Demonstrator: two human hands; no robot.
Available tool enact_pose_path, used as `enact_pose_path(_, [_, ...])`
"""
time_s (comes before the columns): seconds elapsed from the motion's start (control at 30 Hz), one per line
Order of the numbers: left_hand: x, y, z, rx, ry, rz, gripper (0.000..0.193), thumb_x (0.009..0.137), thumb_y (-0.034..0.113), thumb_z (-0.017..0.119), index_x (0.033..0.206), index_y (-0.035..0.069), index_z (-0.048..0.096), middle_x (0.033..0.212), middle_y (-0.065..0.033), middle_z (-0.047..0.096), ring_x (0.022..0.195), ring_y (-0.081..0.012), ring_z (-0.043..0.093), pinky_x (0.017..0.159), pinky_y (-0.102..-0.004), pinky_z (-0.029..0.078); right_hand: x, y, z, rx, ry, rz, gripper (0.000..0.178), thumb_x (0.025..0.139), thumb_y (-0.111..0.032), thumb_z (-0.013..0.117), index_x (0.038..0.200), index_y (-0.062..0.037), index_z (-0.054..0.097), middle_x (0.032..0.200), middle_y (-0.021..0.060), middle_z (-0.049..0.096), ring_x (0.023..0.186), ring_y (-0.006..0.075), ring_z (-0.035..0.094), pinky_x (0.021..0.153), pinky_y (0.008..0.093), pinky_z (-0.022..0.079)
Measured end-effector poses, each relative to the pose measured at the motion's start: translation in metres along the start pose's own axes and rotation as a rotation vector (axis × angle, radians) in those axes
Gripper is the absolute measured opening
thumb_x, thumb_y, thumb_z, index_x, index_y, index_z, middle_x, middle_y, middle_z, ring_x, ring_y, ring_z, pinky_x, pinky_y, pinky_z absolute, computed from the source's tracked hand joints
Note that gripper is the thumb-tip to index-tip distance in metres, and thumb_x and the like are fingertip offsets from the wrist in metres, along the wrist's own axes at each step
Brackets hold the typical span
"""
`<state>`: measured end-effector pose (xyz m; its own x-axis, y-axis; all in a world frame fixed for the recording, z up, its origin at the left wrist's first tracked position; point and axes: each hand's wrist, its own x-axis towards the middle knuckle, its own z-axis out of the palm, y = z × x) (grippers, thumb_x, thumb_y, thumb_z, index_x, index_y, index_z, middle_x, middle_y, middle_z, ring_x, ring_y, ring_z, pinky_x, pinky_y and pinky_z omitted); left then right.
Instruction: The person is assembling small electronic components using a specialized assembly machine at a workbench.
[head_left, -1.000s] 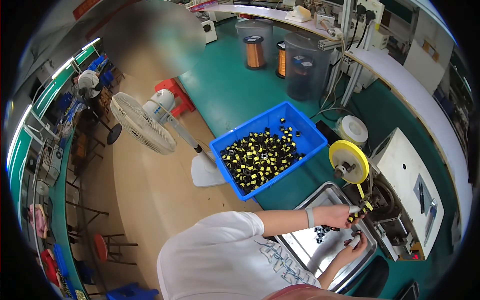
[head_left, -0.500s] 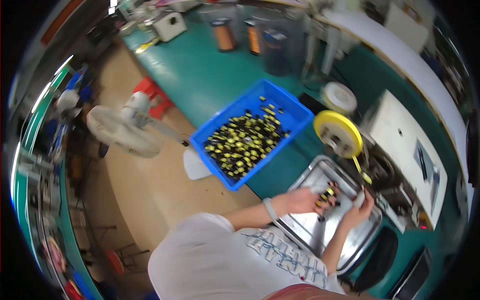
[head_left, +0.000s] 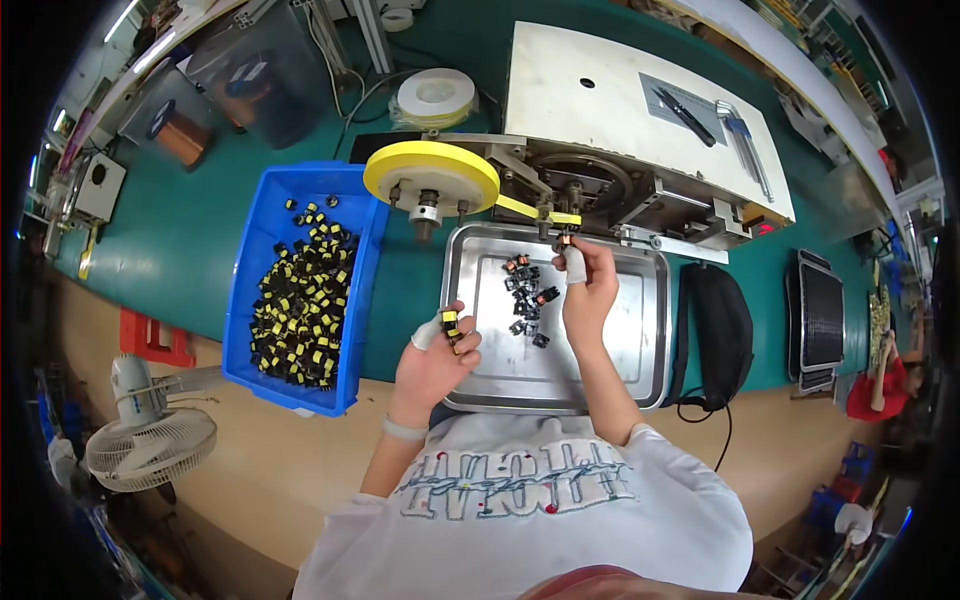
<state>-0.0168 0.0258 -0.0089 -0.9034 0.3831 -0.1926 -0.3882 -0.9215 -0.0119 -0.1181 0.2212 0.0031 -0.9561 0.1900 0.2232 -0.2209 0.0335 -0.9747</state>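
My left hand (head_left: 430, 372), with white wraps on its finger and wrist, curls around several small black coil bobbins (head_left: 450, 322) with yellow tape, over the tray's left edge. My right hand (head_left: 592, 290) pinches a bobbin wound with copper wire (head_left: 564, 241) at the front of a taping machine (head_left: 640, 130). A strip of yellow tape (head_left: 535, 210) runs from the tape roll (head_left: 430, 170) to just above that bobbin. Below, more black bobbins (head_left: 525, 290), some showing copper, lie in a loose group in the metal tray (head_left: 500, 391).
Left of the tray, a blue bin (head_left: 243, 290) holds a heap of yellow-taped bobbins. A black pouch (head_left: 715, 330) lies to the right. On the machine's top are a pen (head_left: 685, 115) and hex keys (head_left: 742, 145). A fan (head_left: 155, 440) stands at lower left.
The view has swung to the right, putting the machine and tray in the middle. My left hand has moved apart from my right. A copper-wound bobbin now shows in my right fingers at the tape.
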Motion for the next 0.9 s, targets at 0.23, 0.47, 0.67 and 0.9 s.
enact_pose_path(0.23, [0.005, -0.004, 0.004, 0.051, -0.012, -0.012, 0.025, 0.093, 0.026, 0.045, 0.112, 0.011, 0.05, 0.087, -0.0014, 0.039, 0.076, -0.0149, 0.035, 0.068, -0.0283, 0.032, 0.011, 0.004, 0.003, 0.089, 0.002, -0.009, 0.009, 0.091, -0.003, 0.053, 0.097, 0.0023, 0.05, 0.091, 0.0113, 0.064, 0.081, 0.0158, 0.063, 0.074, 0.026, 0.05])
enact_pose_path(0.47, [0.001, 0.003, 0.007, 0.058, 0.022, 0.001, 0.031, 0.095, 0.038, 0.041, 0.102, 0.01, 0.053, 0.088, -0.0022, 0.04, 0.079, -0.0166, 0.037, 0.069, -0.0303, 0.033, 0.017, 0.024, -0.024, -0.43, -0.275, 0.108, 0.029, 0.084, -0.008, 0.063, 0.11, 0.0015, 0.054, 0.09, 0.0099, 0.063, 0.077, 0.0171, 0.062, 0.068, 0.0289, 0.05])
enact_pose_path(0.67, [-0.005, 0.008, 0.005, -0.017, 0.104, 0.035, 0.031, 0.094, 0.038, 0.044, 0.082, 0.01, 0.046, 0.086, -0.003, 0.042, 0.077, -0.0171, 0.04, 0.067, -0.0306, 0.034, 0.008, 0.029, -0.021, -0.648, -0.497, 0.105, 0.045, 0.078, -0.009, 0.066, 0.12, -0.0006, 0.053, 0.083, 0.0125, 0.062, 0.071, 0.0221, 0.06, 0.068, 0.0319, 0.049])
enact_pose_path(0.9, [-0.001, 0.003, 0.003, 0.019, 0.13, 0.049, 0.028, 0.093, 0.036, 0.046, 0.084, 0.01, 0.048, 0.086, -0.0032, 0.043, 0.077, -0.0164, 0.04, 0.067, -0.0307, 0.034, 0.013, 0.033, -0.004, -0.775, -0.619, 0.271, 0.041, 0.068, 0.007, 0.05, 0.108, 0.0011, 0.059, 0.073, 0.0126, 0.062, 0.064, 0.0247, 0.06, 0.06, 0.0342, 0.05])
